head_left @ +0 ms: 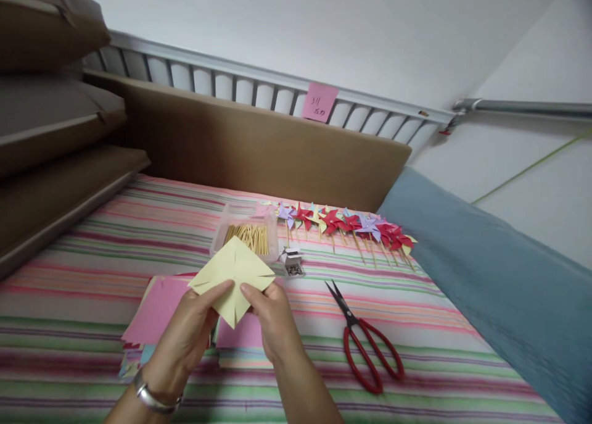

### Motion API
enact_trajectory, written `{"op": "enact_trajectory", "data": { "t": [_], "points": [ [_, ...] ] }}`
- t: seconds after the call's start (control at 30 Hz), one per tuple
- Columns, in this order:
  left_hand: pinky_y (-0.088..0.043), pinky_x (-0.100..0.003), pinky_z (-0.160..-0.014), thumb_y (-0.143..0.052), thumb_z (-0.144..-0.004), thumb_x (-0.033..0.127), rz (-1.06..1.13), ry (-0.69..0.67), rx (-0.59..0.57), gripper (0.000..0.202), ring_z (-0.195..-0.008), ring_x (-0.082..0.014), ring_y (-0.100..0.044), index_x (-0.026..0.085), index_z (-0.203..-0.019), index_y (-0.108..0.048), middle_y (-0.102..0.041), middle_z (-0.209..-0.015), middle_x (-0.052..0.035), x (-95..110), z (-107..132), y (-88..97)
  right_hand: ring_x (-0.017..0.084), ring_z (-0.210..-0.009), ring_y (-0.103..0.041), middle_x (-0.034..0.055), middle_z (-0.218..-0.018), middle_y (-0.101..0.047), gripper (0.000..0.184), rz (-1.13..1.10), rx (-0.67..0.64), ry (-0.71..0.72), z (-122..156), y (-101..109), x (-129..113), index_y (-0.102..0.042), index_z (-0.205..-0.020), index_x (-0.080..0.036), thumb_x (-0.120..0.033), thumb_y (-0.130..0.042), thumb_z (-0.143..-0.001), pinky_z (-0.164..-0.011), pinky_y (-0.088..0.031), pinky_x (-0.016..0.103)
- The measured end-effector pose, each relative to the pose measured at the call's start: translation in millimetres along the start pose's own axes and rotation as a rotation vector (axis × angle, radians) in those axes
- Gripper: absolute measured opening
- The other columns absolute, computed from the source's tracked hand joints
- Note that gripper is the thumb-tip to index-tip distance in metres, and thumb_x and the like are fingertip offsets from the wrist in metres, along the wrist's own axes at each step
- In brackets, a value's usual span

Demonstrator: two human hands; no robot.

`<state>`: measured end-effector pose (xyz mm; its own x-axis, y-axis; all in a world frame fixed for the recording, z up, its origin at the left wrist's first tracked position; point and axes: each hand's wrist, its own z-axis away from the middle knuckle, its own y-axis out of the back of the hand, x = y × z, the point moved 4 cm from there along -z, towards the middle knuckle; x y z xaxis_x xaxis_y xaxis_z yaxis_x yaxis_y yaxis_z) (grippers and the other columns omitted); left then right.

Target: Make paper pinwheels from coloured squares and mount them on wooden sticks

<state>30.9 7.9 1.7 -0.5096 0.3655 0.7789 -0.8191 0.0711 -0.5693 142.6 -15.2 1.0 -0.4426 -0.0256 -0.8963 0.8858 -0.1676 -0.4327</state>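
A pale yellow square of paper [235, 265] is held up between my hands, turned like a diamond, with slits cut inward from its corners. My left hand [197, 322] pinches its lower left part, thumb on top and fingers hidden beneath. On the lower right side, my right hand [271, 313] grips it the same way. Below the hands lie stacks of coloured paper, a pink sheet [155, 310] topping the left one and another pink sheet [240, 332] the right one. Red-handled scissors [363, 340] rest to the right, blades slightly apart.
Behind the paper stands a clear plastic box [217, 239] of thin wooden sticks [254, 236]. Beside it is a small open box [293, 263] of metal pins. Finished paper pinwheels [333, 220] lie in a row at the back. Cardboard [259, 143] stands along the far edge; brown packages [55, 121] are stacked left.
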Motion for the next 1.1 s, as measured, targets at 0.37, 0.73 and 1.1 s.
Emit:
{"op": "enact_trajectory", "data": {
  "t": [0.37,0.73,1.1],
  "points": [
    [-0.058,-0.027,-0.063,-0.075,-0.066,0.006,0.177,-0.129,0.178,0.034,-0.081,-0.0238,-0.071,0.012,-0.099,-0.07,-0.076,-0.09,-0.008,10,-17,15.0,0.023,-0.12,-0.049,0.0082,-0.125,-0.055,0.029,0.959,0.213,0.871,23,-9,-24,-0.064,-0.108,-0.025,-0.011,-0.055,-0.085,-0.103,-0.04,0.046],
    [-0.059,-0.031,-0.072,-0.076,-0.067,0.01,0.195,-0.075,0.138,0.049,-0.093,-0.0278,-0.069,0.013,-0.114,-0.066,-0.074,-0.104,-0.0111,7,-16,8.9,0.029,-0.138,-0.027,0.0059,-0.146,-0.037,0.03,1.2,0.041,0.926,25,-19,-8,-0.07,-0.091,-0.023,-0.001,-0.051,-0.081,-0.108,-0.034,0.051],
    [-0.058,-0.031,-0.075,-0.075,-0.068,0.014,0.137,-0.118,0.129,0.046,-0.09,-0.0264,-0.07,0.012,-0.113,-0.067,-0.074,-0.105,-0.0104,10,-15,9.0,0.031,-0.141,-0.021,0.0052,-0.151,-0.032,0.02,1.222,0.034,0.879,26,-19,-15,-0.072,-0.088,-0.023,-0.01,-0.057,-0.085,-0.11,-0.03,0.054]
  ]
}}
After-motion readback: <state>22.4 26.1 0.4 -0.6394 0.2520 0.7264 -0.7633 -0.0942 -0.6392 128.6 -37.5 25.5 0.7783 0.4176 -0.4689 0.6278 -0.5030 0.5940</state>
